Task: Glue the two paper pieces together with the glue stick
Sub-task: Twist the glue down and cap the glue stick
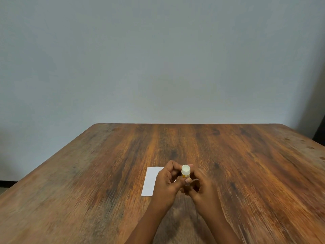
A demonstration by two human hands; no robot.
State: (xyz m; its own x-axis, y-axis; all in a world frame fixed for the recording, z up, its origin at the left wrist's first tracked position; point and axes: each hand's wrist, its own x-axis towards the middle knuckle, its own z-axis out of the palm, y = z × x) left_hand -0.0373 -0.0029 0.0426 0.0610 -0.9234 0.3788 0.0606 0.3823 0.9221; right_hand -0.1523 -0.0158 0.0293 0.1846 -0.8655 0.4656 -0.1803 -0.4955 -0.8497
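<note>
A small glue stick [185, 171] with a white cap and a yellow label stands upright between my two hands, just above the table. My left hand [166, 185] curls around its left side, and my right hand [200, 187] grips its lower body from the right. A white paper piece [150, 182] lies flat on the wooden table, partly hidden behind my left hand. Only this one paper piece shows; my hands hide anything beyond it.
The wooden table [246, 173] spreads wide to all sides, with its left edge running diagonally and its far edge against a plain grey wall [158, 59]. A dark object [321, 132] stands at the far right beside the table.
</note>
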